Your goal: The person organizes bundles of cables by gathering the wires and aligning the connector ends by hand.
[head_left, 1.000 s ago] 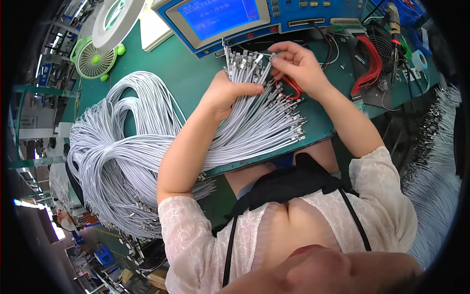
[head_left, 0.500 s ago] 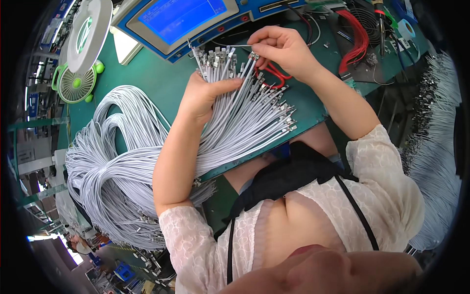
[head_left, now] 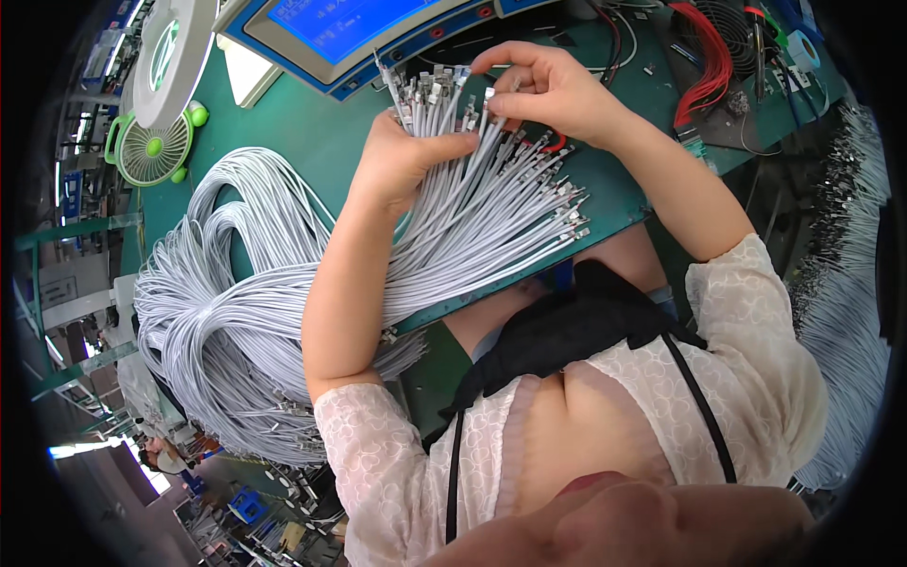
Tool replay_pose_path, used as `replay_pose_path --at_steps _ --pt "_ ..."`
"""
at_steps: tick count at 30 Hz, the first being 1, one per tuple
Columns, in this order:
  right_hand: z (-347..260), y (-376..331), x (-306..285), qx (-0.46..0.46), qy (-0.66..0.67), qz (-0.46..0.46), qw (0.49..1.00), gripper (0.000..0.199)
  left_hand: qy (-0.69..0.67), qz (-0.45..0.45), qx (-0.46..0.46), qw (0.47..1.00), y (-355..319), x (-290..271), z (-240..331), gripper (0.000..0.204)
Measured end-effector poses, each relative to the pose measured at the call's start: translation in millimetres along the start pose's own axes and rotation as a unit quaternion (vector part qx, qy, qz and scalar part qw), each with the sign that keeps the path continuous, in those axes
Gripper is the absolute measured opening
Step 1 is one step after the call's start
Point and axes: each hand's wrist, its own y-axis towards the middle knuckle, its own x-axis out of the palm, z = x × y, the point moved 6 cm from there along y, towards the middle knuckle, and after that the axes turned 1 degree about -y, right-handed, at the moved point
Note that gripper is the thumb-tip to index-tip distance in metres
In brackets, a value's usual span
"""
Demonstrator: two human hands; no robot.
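White cables, one large bundle with metal-tipped connectors: lying across the green desk, looping at its left side, spilling past its near edge at the left, and fanning their tips out along that edge toward the right. Left hand: clasping a thick sheaf of these cables, the thumb lying across the front, the connector ends standing up above the grip. Right hand: hovering at the right of the sheaf, fingers half curled, index tip and thumb tip parting, the thumb meeting a single connector; whether the fingers are pinching it, one cannot tell. Blue-cased instrument with lit screen: standing at the desk's far edge, beyond the sheaf. Green fan: sitting toward the far left corner, a ring-shaped white lamp hanging above it. Red wires: lying toward the desk's right end. Second mass of white cables: hanging beyond that right end.
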Motion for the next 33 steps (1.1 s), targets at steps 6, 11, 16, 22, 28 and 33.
replay_pose_path --at_steps 6,11,16,22,28,33 --pt "5 0 -4 0.041 0.032 -0.003 0.999 0.027 0.024 0.001 0.010 1.000 0 1 0 0.033" --pt "6 -1 4 0.017 0.027 -0.018 0.999 0.031 0.032 -0.026 0.003 0.999 1 3 -2 0.038" --pt "12 -1 9 0.000 -0.010 -0.022 1.000 0.042 0.070 -0.015 -0.016 0.997 5 4 -4 0.040" --pt "10 1 7 0.004 -0.024 -0.020 0.999 0.037 0.076 -0.041 -0.021 0.996 8 -6 -5 0.042" --pt "9 0 8 0.001 -0.028 -0.008 1.000 0.034 0.076 -0.066 -0.020 0.995 11 -6 -7 0.039" --pt "8 -1 7 0.016 -0.018 -0.022 0.999 0.034 0.090 -0.079 -0.035 0.992 11 -6 -7 0.037"
